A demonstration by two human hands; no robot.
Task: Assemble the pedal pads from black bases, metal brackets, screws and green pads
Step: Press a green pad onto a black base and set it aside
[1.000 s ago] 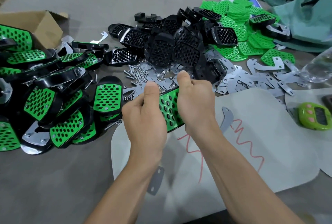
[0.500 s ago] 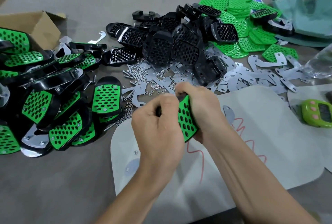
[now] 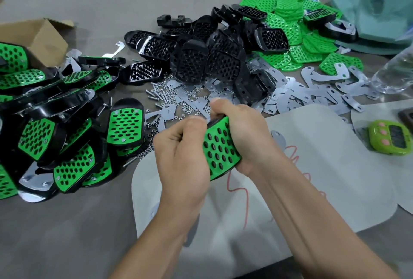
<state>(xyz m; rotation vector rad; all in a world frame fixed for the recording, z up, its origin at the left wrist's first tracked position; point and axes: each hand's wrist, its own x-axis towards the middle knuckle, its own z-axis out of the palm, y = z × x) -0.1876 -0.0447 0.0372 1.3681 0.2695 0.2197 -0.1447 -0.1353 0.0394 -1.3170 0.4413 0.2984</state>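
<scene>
Both hands meet over the middle of the worktop (image 3: 67,234) and grip one pedal pad (image 3: 220,151) between them. The right hand (image 3: 243,135) wraps around the pad's right edge, its fingers curled over the top and its thumb side under the lower end. The left hand (image 3: 183,160) is closed on the pad's left edge, knuckles toward the camera, fingertips pinched at the pad's upper left corner. The pad's green perforated face tilts toward the viewer, with a black rim showing along its top and bottom.

Below the hands lies a pale grey mat (image 3: 312,189) marked with a red scribble (image 3: 241,191). Just beyond the hands, loose screws and nuts (image 3: 161,96) are scattered among flat metal brackets (image 3: 312,97), which spread away to the right of the right hand. Further beyond them sits a heap of black bases (image 3: 207,59), and beyond and to the right of that, a pile of green pads (image 3: 290,21). To the left of the left hand, finished pedal pads (image 3: 55,135) are stacked loosely, with a cardboard box (image 3: 38,37) beyond them. Well right of the right hand rests a small green timer (image 3: 390,141), and a clear plastic bottle (image 3: 395,70) lies beyond it.
</scene>
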